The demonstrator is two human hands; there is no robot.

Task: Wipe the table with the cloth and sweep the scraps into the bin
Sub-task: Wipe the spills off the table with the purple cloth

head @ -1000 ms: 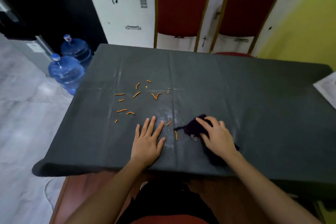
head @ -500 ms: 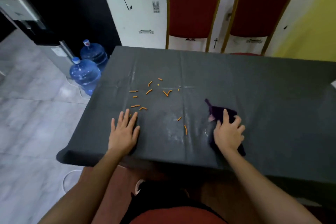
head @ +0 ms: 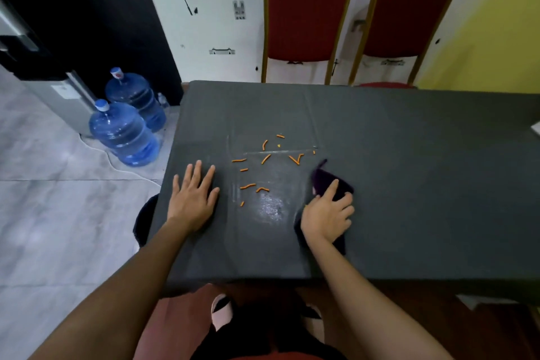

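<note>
- Both forearms reach forward from the bottom edge of the head view, bare, over the near edge of the surface (head: 409, 199), which is covered in a dark grey sheet.
- Left hand (head: 194, 199): palm down, flat on the surface near its left edge, fingers straight and slightly spread, pointing away from the person. Holds nothing.
- Right hand (head: 327, 215): palm down on the cloth (head: 321, 178), fingers curled and bunched onto the fabric, wrist angled in from the lower right. Pressed on the cloth rather than lifting it.
- Cloth: dark purple, crumpled; one part sticks out beyond the fingertips with a thin corner pointing away from the person, another part shows under the wrist toward the near edge.
- A pale, shiny smeared patch (head: 270, 207) lies on the surface between the two hands, closer to the right one.
- Scraps (head: 266, 158): small orange strips scattered on the surface just beyond the smear, between and ahead of the hands. The nearest lie ahead of the left hand's fingertips; the farthest sit along a faint crease in the sheet. None touches the cloth.
- Left of the surface, on the tiled floor: two blue water jugs (head: 124, 133).
- Far side: two red chairs (head: 306, 9) with gold frames against a white wall.
</note>
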